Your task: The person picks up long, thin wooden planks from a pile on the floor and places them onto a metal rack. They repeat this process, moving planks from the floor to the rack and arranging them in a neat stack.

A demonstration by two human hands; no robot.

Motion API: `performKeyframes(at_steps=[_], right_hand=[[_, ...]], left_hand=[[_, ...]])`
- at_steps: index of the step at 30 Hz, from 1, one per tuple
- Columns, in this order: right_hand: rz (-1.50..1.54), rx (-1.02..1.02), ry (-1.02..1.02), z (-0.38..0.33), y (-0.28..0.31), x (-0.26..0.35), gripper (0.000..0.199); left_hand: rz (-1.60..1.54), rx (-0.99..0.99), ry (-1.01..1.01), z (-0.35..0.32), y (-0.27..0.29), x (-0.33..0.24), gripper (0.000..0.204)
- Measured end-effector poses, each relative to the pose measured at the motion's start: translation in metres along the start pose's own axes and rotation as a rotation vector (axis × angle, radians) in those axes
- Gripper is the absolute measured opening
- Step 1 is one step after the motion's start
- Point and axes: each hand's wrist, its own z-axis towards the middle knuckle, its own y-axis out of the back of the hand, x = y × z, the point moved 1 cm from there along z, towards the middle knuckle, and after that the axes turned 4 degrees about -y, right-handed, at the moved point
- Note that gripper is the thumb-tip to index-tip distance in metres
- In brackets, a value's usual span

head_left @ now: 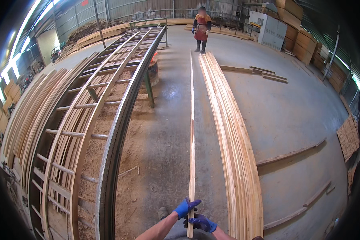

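A very long thin wooden strip point(192, 132) runs from my hands far out across the concrete floor toward a person at the far end. Both my hands wear blue gloves and grip its near end. My left hand point(185, 207) holds the strip from the left, slightly higher. Just below it, my right hand point(203, 223) holds the strip from the right. Beside the strip on its right lies a long pile of similar wooden strips point(232, 136).
A long metal roller rack point(108, 120) with wooden strips on it stands to my left, with sawdust beneath. A person in a red apron point(201, 29) stands at the far end. Loose boards point(290, 154) lie on the floor at right. Stacked lumber point(304, 40) lines the far right.
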Motion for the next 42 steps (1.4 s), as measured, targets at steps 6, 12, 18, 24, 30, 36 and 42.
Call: performKeyframes(at_steps=[6,12,18,24,30,36,42], right_hand=[[-0.394,0.042,-0.131,0.007,-0.044,0.013,0.057],[-0.282,-0.008,-0.165,0.055,-0.001,0.028,0.050],[-0.028,0.013,-0.028,0.161,-0.031,0.095,0.069],[0.331,0.025,0.175,0.288,-0.097,0.150,0.073],[0.289,-0.038,0.204,0.332,-0.172,0.083,0.049],[0.322,0.149,0.024,0.291,-0.252,0.097,0.051],[0.303,-0.262,0.352,0.434,-0.143,0.286,0.070]], left_hand=[[0.144,-0.070,0.012,-0.024,0.051,0.019,0.042],[-0.104,0.037,0.045,-0.185,0.116,0.030,0.037],[0.142,-0.028,0.308,-0.366,0.132,0.125,0.052],[0.388,-0.049,0.383,-0.491,0.150,0.148,0.043],[0.527,-0.362,0.330,-0.506,0.193,0.068,0.041],[0.681,-0.671,0.361,-0.495,0.204,0.010,0.042],[0.893,-1.033,0.445,-0.454,0.179,0.010,0.037]])
